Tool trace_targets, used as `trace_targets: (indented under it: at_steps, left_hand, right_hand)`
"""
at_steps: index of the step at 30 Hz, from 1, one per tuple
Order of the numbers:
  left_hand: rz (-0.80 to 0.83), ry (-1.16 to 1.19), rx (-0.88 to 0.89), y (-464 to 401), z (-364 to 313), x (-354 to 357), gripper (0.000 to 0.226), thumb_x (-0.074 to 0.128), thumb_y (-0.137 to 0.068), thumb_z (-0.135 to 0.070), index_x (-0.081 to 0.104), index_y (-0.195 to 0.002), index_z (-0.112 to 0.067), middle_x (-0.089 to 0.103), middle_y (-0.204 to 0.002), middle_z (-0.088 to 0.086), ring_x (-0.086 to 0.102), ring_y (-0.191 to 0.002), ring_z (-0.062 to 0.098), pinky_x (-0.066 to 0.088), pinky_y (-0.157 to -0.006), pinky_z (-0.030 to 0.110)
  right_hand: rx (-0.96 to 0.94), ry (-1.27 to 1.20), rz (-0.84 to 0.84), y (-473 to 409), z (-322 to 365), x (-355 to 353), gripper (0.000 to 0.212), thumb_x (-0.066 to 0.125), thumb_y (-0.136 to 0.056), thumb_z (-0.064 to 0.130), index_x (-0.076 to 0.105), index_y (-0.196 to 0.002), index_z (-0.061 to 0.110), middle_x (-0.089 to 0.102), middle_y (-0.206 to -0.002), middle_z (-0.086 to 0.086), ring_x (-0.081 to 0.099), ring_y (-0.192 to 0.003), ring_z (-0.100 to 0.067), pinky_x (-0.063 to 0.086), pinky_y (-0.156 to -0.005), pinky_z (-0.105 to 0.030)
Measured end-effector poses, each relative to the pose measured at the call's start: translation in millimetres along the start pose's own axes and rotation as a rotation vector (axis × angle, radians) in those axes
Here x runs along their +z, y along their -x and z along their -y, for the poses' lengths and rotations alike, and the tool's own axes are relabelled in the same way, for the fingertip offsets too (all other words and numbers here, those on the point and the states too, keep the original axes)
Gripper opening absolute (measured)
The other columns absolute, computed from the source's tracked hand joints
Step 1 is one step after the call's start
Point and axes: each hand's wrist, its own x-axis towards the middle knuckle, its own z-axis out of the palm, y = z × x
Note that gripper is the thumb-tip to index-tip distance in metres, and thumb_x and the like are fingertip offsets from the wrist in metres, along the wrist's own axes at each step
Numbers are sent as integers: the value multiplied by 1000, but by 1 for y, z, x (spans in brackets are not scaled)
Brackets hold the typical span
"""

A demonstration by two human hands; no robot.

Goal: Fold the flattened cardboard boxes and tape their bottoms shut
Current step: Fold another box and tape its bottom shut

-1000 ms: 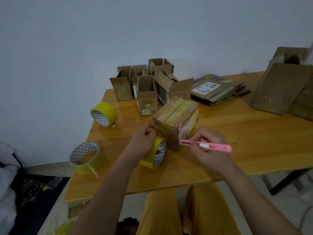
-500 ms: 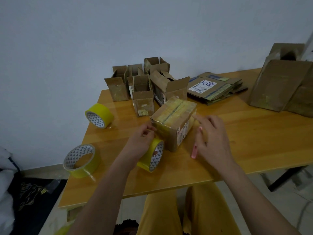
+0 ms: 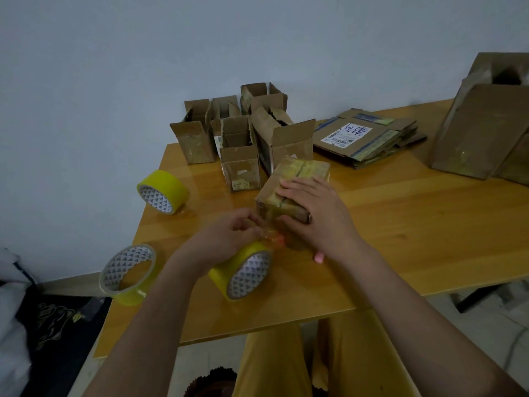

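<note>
Now the right hand (image 3: 317, 213) lies flat on the taped box (image 3: 292, 181), cutter dropped.
Left hand (image 3: 229, 239) fingers pinch tape from the roll (image 3: 243, 270).

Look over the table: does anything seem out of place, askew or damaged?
One open box behind the taped box leans askew, its flaps ragged. A pink cutter lies mostly hidden under the right hand, near the table edge. One tape roll lies on its side at the left edge and might roll off.

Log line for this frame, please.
left hand: pinching tape end at tape roll | right hand: flat on box | pink cutter: on table
</note>
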Motion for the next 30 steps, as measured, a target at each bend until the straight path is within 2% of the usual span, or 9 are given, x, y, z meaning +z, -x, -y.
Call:
trace_targets:
  at_steps: [5, 10, 15, 17, 19, 21, 24, 27, 30]
  left_hand:
    - [5, -73, 9, 4, 6, -10, 10, 59, -96, -21, 68, -95, -24, 71, -94, 1, 62, -83, 11, 47, -76, 26]
    - [-14, -59, 21, 8, 8, -7, 10, 58, -96, -24, 68, -97, -24, 70, -95, 0, 62, -85, 10, 49, -80, 27]
    - [-58, -60, 60, 18, 14, -8, 13, 56, -97, -28, 67, -101, -24, 67, -98, -4, 59, -87, 5, 45, -75, 21]
    - [-74, -101, 87, 20, 14, -5, 13, 54, -98, -28, 67, -101, -26, 65, -99, -7, 57, -91, 2, 43, -78, 20]
    - [-94, -124, 105, 21, 13, -4, 14, 53, -99, -28, 67, -100, -27, 65, -99, -8, 57, -94, 2, 44, -82, 22]
    - [-96, -130, 141, 23, 13, -4, 14, 53, -98, -27, 67, -96, -27, 65, -99, -8, 58, -94, 4, 45, -85, 26]
    - [-82, -164, 183, 26, 13, -1, 12, 56, -96, -30, 67, -90, -28, 51, -114, -4, 50, -106, 9, 41, -92, 27]
    - [-115, -224, 220, 31, 11, 3, 10, 57, -93, -38, 67, -95, -38, 37, -122, -1, 38, -121, 11, 37, -90, 18]
    - [-249, -152, 257, 42, 11, 5, 53, 51, -80, -60, 40, -131, -52, 36, -122, -2, 52, -98, 12, 44, -74, 9]
  right_hand:
    - [64, 65, -80, -3, 7, 0, 51, 56, -81, 59, 64, -116, 24, 63, -127, 5, 54, -122, -15, 22, -119, -42]
    - [114, 189, -171, -9, 25, 11, 41, 76, -73, 52, 62, -96, 21, 66, -101, 2, 60, -101, -19, 31, -111, -42]
    - [106, 203, -135, 0, 25, 6, 55, 67, -82, 55, 57, -125, 23, 53, -137, -1, 42, -129, -23, 25, -116, -41]
    - [67, 118, -319, 14, 37, 1, 46, 66, -88, 45, 59, -124, 17, 51, -136, -6, 43, -123, -28, 30, -105, -30]
    - [12, -7, -448, 33, 52, 3, 26, 63, -92, 33, 65, -105, 11, 59, -110, -6, 52, -100, -22, 37, -87, -19]
    - [99, -213, -297, 48, 68, 9, 28, 57, -95, 38, 64, -104, 12, 59, -97, 3, 55, -88, -11, 46, -75, -19]
    - [441, -578, 11, 50, 80, 17, 51, 58, -89, 54, 59, -124, 17, 61, -99, 14, 60, -90, 3, 50, -73, -13]
    - [505, -689, 2, 49, 79, 21, 24, 66, -90, 36, 71, -100, 14, 63, -75, 15, 59, -70, 8, 43, -59, -9]
    - [521, -629, -74, 54, 78, 21, 20, 67, -92, 26, 69, -76, 13, 60, -62, 8, 56, -57, 2, 39, -51, -12]
